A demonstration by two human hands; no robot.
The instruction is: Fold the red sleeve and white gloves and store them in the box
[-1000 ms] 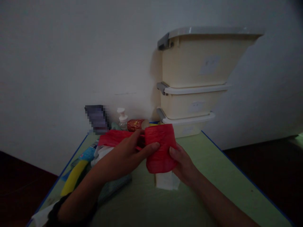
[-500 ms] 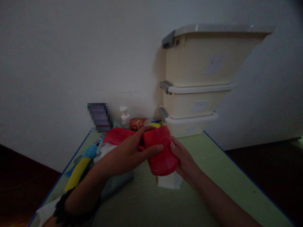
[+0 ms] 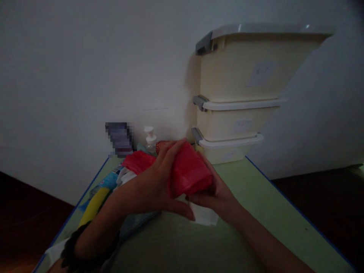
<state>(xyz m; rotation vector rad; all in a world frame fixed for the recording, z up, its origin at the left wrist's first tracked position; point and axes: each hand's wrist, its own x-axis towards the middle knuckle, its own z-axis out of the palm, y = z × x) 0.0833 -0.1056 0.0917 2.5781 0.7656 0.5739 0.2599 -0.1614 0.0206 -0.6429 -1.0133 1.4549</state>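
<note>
While your right hand [image 3: 220, 195] holds the one red bundle [image 3: 190, 170], nearer to you than the bin stack [image 3: 236, 72] and towards its left, with fingers partly hidden behind, your left hand [image 3: 159, 185] is spread wide, fingers along the bundle's left edge, thumb clear of it. Should that right-hand hold slacken, the bundle could probably slip or unfold, since the left thumb gives no support. One white packet [image 3: 204, 215] lies below it on the table [image 3: 250, 189], before the stack; farther left of the stack are one yellow item [image 3: 95, 206] and another red piece [image 3: 139, 161]. Beyond, left of the stack's base, count one pump bottle [image 3: 150, 138] and one partly hidden patterned cylinder [image 3: 162, 146]; the stack numbers three bins.
</note>
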